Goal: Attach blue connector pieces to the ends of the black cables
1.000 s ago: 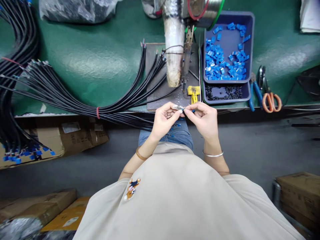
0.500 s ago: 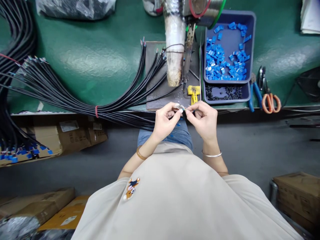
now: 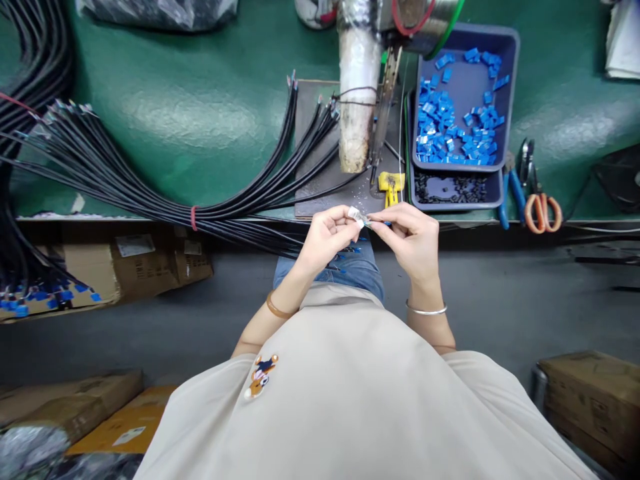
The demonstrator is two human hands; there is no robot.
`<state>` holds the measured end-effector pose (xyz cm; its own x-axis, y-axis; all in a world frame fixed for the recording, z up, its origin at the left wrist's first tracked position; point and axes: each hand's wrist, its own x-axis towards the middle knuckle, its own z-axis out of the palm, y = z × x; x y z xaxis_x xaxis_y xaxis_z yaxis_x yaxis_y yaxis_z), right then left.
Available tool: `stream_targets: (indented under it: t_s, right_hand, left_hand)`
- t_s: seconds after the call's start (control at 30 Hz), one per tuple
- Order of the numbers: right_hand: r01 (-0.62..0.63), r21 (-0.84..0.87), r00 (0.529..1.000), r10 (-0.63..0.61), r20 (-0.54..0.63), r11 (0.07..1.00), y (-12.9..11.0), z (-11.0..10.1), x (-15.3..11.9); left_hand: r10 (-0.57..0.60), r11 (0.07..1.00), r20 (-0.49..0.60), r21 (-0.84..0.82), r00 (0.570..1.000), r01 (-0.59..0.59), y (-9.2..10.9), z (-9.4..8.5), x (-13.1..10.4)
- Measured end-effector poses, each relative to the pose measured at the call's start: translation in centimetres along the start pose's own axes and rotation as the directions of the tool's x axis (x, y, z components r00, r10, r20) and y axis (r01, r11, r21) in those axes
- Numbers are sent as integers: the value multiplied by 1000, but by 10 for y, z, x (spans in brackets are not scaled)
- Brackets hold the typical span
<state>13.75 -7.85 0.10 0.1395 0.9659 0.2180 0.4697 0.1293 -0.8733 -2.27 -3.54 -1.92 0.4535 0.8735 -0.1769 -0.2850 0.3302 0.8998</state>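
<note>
Above my lap, at the table's front edge, my two hands meet over the stripped end of a cable, where thin wires (image 3: 368, 224) show. My left hand (image 3: 327, 235) is closed, pinching the cable end between thumb and forefinger; something white covers these fingertips. The thumb and forefinger of my right hand (image 3: 411, 235) are pressed together on the thin wires. The fingers partly hide the wire tips. Left of my hands runs a bundle of black cables (image 3: 230, 212), tied with a red band (image 3: 193, 218).
A blue-grey tray (image 3: 510, 100) holds many blue connectors (image 3: 440, 120); a lower tray (image 3: 495, 193) has small black parts. Blue-handled pliers (image 3: 515, 197) and orange-handled scissors (image 3: 543, 212) lie to the right. A white-wrapped tube (image 3: 357, 100) hangs over a board beside a yellow-topped tool (image 3: 391, 183).
My right hand's fingers have straightened and moved slightly left along the wires. My left hand has turned a little, showing more of the white fingertips. The view has shifted slightly.
</note>
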Motion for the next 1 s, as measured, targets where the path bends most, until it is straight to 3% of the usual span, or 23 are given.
stream_targets:
  t_s: [0.17,0.5,0.63,0.73,1.0]
  right_hand:
    - [43,0,999,-43,16,999,1,1,-1]
    - [-44,87,998,39,53,995,-1,3,-2]
    - [-69,222,985,101,-138,973,5,-6,1]
    - [-16,174,968,59,-245,985,6,-11,0]
    - [-129,143,981,147,-125,981,0,7,-9]
  left_hand:
    - [-14,1000,21,10,1000,14,1,0,0]
    - [-35,999,85,-12,996,36,1,-2,0]
    - [-58,998,70,-30,996,61,2,-3,1]
    - [-52,998,24,-37,998,53,2,0,2]
    - [117,993,-11,15,993,-117,-2,8,2]
